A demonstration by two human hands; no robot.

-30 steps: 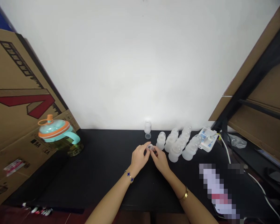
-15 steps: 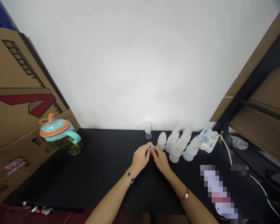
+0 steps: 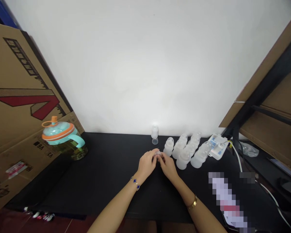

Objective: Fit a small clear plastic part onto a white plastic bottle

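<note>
cardboard box [image 3: 9, 126] with a red printed mark is standing at the far left, and a lidded turquoise jug [image 3: 59, 131] with an orange ring is standing just beside it on the black table [image 3: 106, 174], with green leafy matter showing inside. toward the middle, the left hand [image 3: 146, 164], its wrist wearing a blue-flowered bracelet [image 3: 135, 182], is pinching a small clear plastic piece [image 3: 157, 153] between curled fingers. on the far side, a translucent white bottle [image 3: 154, 131] is resting by the white wall [image 3: 145, 64], and a clear cup-shaped piece [image 3: 155, 141] is showing at its near end. the right hand [image 3: 169, 167], its wrist wearing a gold bangle [image 3: 194, 203], is gripping the same small clear plastic piece from the right, fingers bent inward; which fingertips are touching it, i cannot tell. just right of the hands, a cluster of translucent baby bottles [image 3: 183, 160] is standing upright under clear domed caps. farther right, a white rectangular case [image 3: 217, 152] is lying near a white cable [image 3: 237, 157], and a pixelated flat object [image 3: 229, 199] is lying on the near side.
</note>
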